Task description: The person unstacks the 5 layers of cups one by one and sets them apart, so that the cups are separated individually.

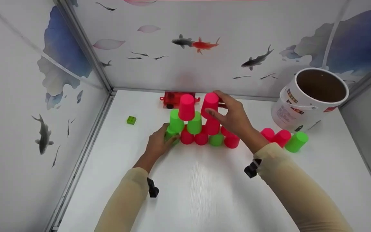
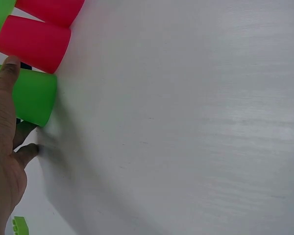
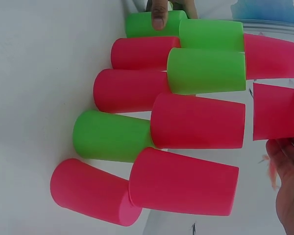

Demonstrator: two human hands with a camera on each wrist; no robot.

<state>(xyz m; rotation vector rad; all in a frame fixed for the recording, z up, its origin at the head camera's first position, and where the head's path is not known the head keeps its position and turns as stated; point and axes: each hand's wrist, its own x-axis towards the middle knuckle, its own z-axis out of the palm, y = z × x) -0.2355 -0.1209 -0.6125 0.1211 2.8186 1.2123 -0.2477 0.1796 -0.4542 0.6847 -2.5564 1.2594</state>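
The right hand (image 1: 236, 116) pinched a pink cup (image 1: 209, 105) just above the 2nd row (image 3: 198, 122); lowering it level seemed wise, while the left hand (image 1: 157, 142) gripped the end green cup (image 2: 36, 95)

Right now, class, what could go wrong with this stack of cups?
The pink cup in the right hand hovers just above the stack; set down off-centre, it could topple the stack. The left hand grips the green cup at the bottom corner; a tug there might unseat the upper cup above it.
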